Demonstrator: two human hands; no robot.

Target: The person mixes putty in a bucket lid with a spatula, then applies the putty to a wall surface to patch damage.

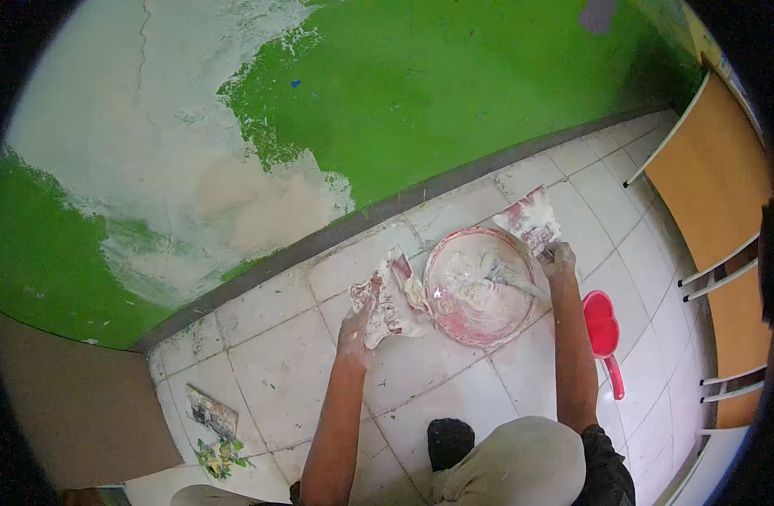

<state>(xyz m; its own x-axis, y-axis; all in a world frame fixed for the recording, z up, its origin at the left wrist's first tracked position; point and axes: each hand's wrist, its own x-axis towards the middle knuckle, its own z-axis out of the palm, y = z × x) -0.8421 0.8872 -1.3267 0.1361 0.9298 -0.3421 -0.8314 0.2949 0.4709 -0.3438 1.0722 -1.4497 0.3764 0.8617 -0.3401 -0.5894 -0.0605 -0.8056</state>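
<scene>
In front of me a pink-rimmed round basin sits on the floor with wet white putty inside. A putty-smeared tool lies in it, its handle toward the right rim. My left hand, left of the basin, is closed around a broad reddish putty scraper thickly coated with putty, close to the basin's left rim. On the other side my right hand grips a second wide putty scraper, whose smeared blade points up and left beyond the basin's upper right rim. Both hands are dusted white.
The green wall carries a large white plastered patch. A red dipper rests on the tiles right of my right forearm. Wooden chairs stand along the right. A stained flat plate and yellow-green scraps lie lower left.
</scene>
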